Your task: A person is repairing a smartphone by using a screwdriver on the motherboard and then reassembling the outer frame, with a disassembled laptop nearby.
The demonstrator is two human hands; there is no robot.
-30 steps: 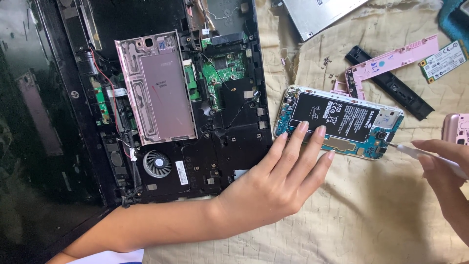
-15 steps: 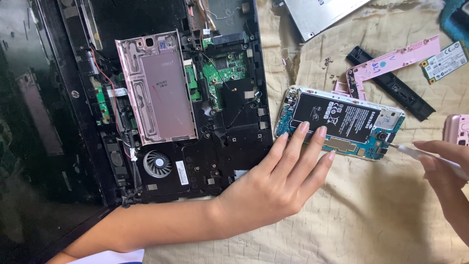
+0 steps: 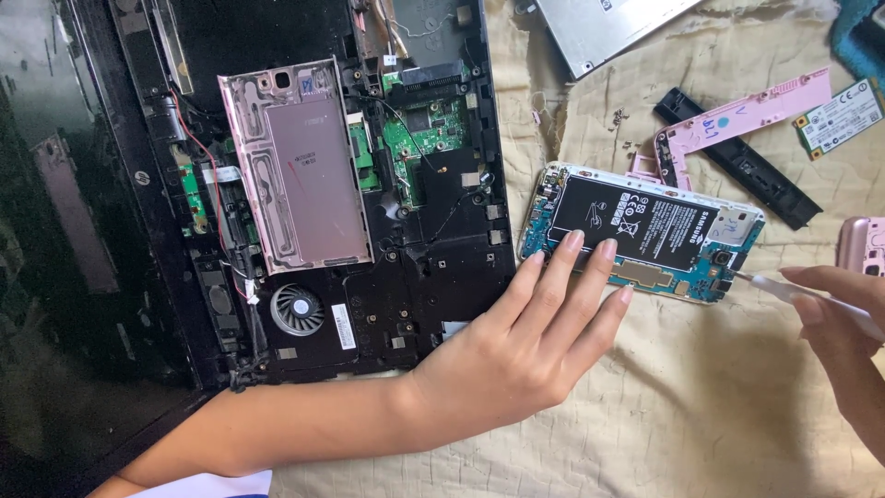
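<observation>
Opened smartphone lies back-up on the beige cloth, just right of the dismantled laptop chassis — black battery and blue circuit board exposed. Left hand lies flat, fingers spread, fingertips pressing the phone's lower edge and battery. Right hand pinches a thin pale tool, its tip touching the board at the phone's lower right corner — a pink back cover rests on the laptop, pink frame and black strip beyond the phone.
</observation>
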